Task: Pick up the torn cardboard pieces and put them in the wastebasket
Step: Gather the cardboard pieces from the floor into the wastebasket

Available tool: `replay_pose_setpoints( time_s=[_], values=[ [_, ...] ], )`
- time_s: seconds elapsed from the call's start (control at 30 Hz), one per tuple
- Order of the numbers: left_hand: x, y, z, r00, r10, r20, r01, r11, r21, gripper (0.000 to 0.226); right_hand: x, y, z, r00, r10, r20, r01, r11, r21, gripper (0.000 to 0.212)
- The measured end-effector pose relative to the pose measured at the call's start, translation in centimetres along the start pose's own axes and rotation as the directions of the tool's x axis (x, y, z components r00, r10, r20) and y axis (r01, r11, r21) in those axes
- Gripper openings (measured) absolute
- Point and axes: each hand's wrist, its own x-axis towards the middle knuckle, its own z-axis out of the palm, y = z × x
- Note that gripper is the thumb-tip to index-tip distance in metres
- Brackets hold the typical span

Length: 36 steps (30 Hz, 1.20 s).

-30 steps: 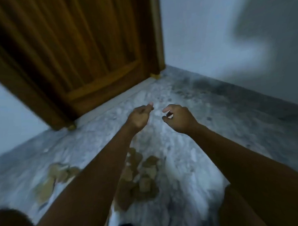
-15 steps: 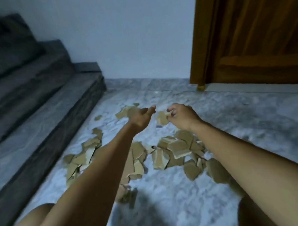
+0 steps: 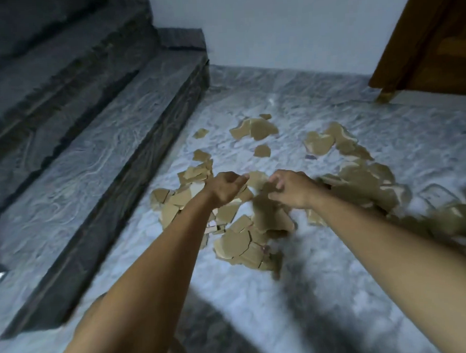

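- torn cardboard pieces (image 3: 237, 241) are seen scattered all over the grey marble floor (image 3: 338, 291), in a loose arc from just beside the stone steps (image 3: 91, 129) round to the right edge
- left hand (image 3: 227, 188) is held out above the pile, fingers (image 3: 241, 179) loosely curled, nothing seen in them
- right hand (image 3: 291, 188) is held close beside it, fingers (image 3: 276, 179) bent inward; too blurry, so whether a scrap is pinched can't be told
- a wooden door (image 3: 434, 47) is seen top right, against a white wall (image 3: 286, 27)
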Motion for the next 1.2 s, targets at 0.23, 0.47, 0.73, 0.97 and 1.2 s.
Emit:
replay_pose_setpoints(
  time_s=[0.23, 0.47, 0.73, 0.97, 1.2],
  values=[
    [1.0, -6.2, 3.0, 0.996, -0.033, 0.085, 0.033, 0.999, -0.007, 0.045, -0.2, 2.7, 6.1, 0.99, 0.091, 0.106, -0.088, 0.996, -0.031, 0.047],
    [2.8, -5.3, 5.5, 0.988, -0.065, 0.139, 0.068, 0.998, -0.012, 0.049, -0.3, 7.6, 4.8, 0.97, 0.199, 0.142, -0.19, 0.979, -0.078, 0.051],
    [1.2, -11.2, 10.8, 0.978, -0.165, 0.127, 0.122, 0.949, 0.292, 0.066, 0.0, 6.4, 13.4, 0.983, 0.045, 0.179, -0.005, 0.976, -0.217, 0.054],
    [0.4, -16.1, 14.5, 0.977, -0.133, -0.169, 0.17, 0.959, 0.227, 0.074, 0.1, 6.3, 22.3, 0.997, -0.051, -0.057, 0.019, 0.886, -0.462, 0.071],
    [-0.2, -15.9, 12.3, 0.955, -0.16, -0.25, 0.133, 0.984, -0.122, 0.028, 0.1, 5.9, 21.1, 0.99, -0.015, -0.137, -0.031, 0.944, -0.33, 0.031]
  ],
)
